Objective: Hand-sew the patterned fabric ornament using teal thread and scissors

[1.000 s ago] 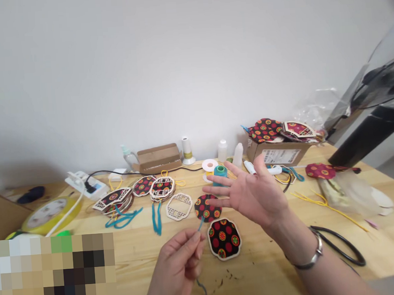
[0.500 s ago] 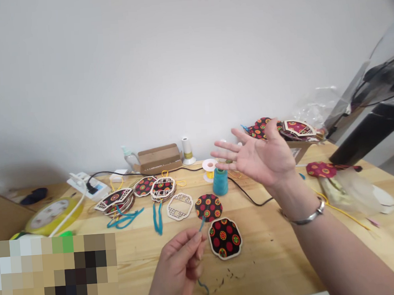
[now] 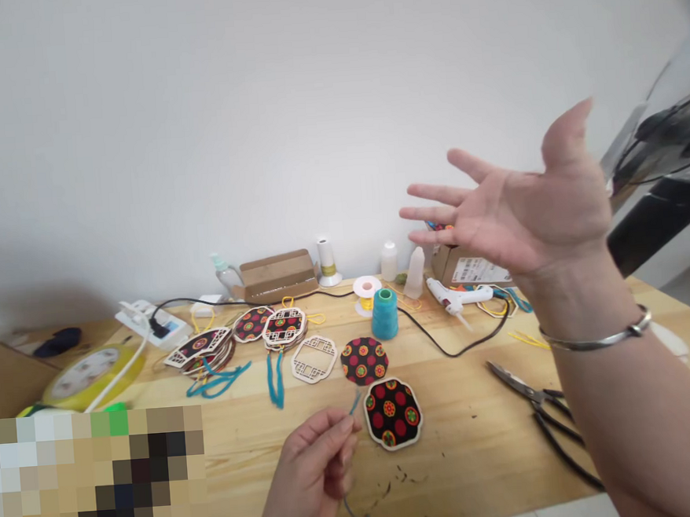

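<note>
My left hand (image 3: 315,465) is low at the table's front edge, its fingers pinched on a short blue cord (image 3: 353,403) whose loose end hangs below the hand. Just right of it lies a black fabric piece with red dots in a wooden frame (image 3: 392,413). A round dotted fabric piece (image 3: 363,360) and an empty wooden lattice frame (image 3: 313,359) lie behind it. My right hand (image 3: 516,211) is raised high above the table, palm up, fingers spread, holding nothing. A silver bangle sits on that wrist.
A teal thread spool (image 3: 384,315) stands mid-table. A white glue gun (image 3: 457,296) with a black cable lies to its right, pliers (image 3: 535,403) near the right front. Finished ornaments (image 3: 244,332) are stacked at left, by a power strip (image 3: 148,321) and yellow tape.
My right hand has risen from just above the table near the spool to well above it and moved right, staying open. The left hand has held still with the cord.
</note>
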Tool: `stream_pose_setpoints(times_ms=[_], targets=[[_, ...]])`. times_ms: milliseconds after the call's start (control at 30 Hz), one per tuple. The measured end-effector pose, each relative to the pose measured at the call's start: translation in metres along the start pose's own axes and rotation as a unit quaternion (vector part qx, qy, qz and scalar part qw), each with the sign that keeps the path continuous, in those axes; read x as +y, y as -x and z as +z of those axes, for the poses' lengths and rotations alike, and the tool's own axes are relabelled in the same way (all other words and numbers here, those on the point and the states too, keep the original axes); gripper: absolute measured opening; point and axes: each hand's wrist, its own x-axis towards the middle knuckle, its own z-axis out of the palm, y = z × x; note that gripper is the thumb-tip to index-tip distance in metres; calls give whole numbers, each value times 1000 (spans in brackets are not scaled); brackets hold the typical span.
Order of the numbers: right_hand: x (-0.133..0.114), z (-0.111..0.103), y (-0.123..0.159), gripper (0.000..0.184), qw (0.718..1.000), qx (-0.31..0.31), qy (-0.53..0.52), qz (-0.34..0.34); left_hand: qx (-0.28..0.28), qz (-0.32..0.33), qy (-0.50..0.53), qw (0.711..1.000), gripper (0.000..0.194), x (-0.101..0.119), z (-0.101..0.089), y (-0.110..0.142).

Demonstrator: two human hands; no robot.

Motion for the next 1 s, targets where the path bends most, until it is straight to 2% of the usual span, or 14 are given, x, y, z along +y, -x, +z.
stream_pose_setpoints(times_ms=[133, 233, 400, 500, 567, 633, 700, 767, 833, 867, 933, 967, 1000], targets=[[-18, 9, 6, 88, 998, 46, 46, -19, 0, 0, -11, 1000, 23, -3, -1, -1], [-32, 12, 4, 92, 995, 70, 63, -30, 6, -1, -16, 1000, 23, -5, -1, -1], [-57, 8, -6, 92, 995, -18, 58, -74, 11, -3, -23, 1000, 24, -6, -1, -1], [-68, 10, -9, 84, 994, -12, 73, -83, 9, -3, -23, 1000, 23, -6, -1, -1], [-71, 12, -9, 81, 993, 11, 91, -80, 4, -2, -23, 1000, 22, -6, 0, -1], [-70, 10, -7, 80, 990, 10, 111, -81, 0, -2, -22, 1000, 22, -6, 0, -1], [-65, 3, -3, 78, 987, 2, 137, -85, -2, -1, -19, 1000, 22, -6, 0, -1], [-56, -6, 2, 69, 978, 30, 192, -80, -1, -2, -15, 1000, 22, -7, -1, -2], [-40, -13, 5, 63, 947, 63, 312, -43, 1, -5, -12, 1000, 24, -6, -2, -2], [-29, -16, 5, 59, 917, 64, 394, -18, 3, -5, -11, 1000, 24, -6, -2, -2], [2, -15, 3, 46, 828, 21, 561, 7, 5, -2, -6, 1000, 24, -5, -2, -1], [22, -11, 1, 41, 786, 6, 618, -24, 4, 0, -4, 1000, 23, -4, -1, 0], [45, -6, -2, 44, 759, -3, 645, -85, 2, 1, -3, 1000, 23, -4, 0, 1]])
